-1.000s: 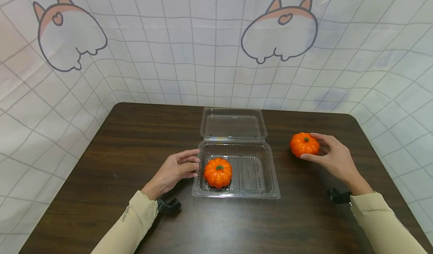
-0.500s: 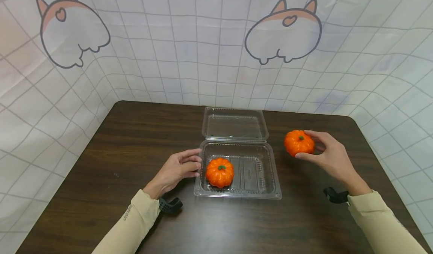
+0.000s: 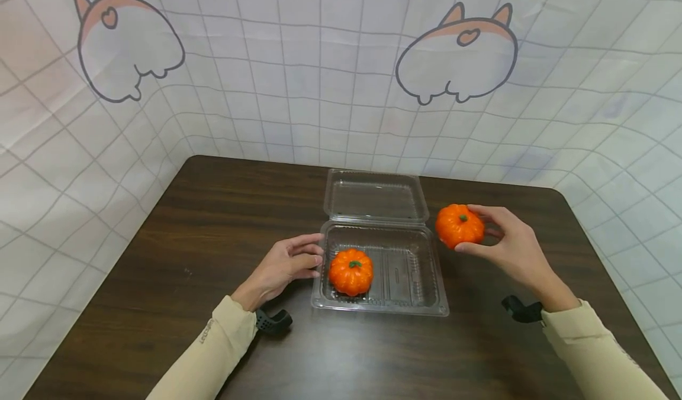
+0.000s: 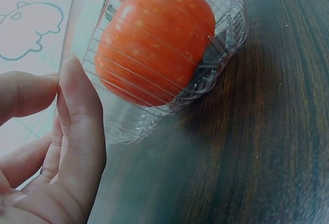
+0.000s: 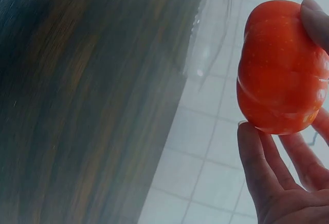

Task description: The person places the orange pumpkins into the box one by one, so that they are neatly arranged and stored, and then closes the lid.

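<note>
A clear plastic clamshell box [image 3: 433, 281] lies open in the middle of the dark wooden table [image 3: 160, 258], lid flat behind it. One small orange pumpkin [image 3: 350, 271] sits in its left half, also seen through the box wall [image 4: 154, 44]. My left hand [image 3: 285, 264] rests on the table with straight fingers [image 4: 82, 147] touching the box's left wall. My right hand [image 3: 506, 246] grips a second orange pumpkin [image 3: 460, 226] in the air just right of the box's back right corner, held between thumb and fingers [image 5: 280, 67].
A white gridded cloth with cartoon animal prints [image 3: 458, 57] hangs behind and beside the table. The box's right half [image 3: 407, 267] holds nothing. Bare tabletop lies to the left and in front of the box.
My right hand has lifted the second pumpkin off the table and carried it left, close to the box. My left hand has stayed against the box.
</note>
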The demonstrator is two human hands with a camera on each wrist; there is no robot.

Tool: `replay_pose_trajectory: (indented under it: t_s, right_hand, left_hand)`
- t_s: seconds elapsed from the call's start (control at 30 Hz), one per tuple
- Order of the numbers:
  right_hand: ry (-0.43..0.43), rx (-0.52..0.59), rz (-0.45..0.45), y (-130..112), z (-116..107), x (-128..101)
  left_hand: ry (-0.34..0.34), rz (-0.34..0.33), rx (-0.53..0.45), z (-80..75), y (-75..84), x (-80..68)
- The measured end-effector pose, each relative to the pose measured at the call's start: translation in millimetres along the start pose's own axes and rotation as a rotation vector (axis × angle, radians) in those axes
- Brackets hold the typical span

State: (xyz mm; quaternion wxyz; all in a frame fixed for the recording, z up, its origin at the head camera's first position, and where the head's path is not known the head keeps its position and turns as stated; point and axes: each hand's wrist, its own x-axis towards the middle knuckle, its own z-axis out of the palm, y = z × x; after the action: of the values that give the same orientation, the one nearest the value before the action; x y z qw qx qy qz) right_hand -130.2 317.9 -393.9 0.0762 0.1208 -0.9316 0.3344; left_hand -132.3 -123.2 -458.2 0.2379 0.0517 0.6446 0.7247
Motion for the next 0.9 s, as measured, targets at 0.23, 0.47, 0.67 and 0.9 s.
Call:
replay_pose_trajectory:
  t_s: [0.23, 0.47, 0.67, 0.9]
  right_hand:
    - [-0.015, 0.021, -0.015, -18.0, 9.2, 1.6]
    - [-0.018, 0.018, -0.048, -27.2, 18.8, 1.9]
    - [-0.015, 0.056, -0.090, -31.7, 27.6, 1.5]
    - [-0.037, 0.100, -0.144, -40.5, 36.9, 1.2]
  left_hand:
    - [0.010, -0.005, -0.008, -1.0, -1.5, -2.1]
    - [0.019, -0.014, -0.024, -1.8, -0.8, -1.5]
    - [0.020, -0.015, -0.029, -0.7, 0.4, -0.4]
    - [0.027, -0.021, -0.028, -0.8, 1.0, -0.4]
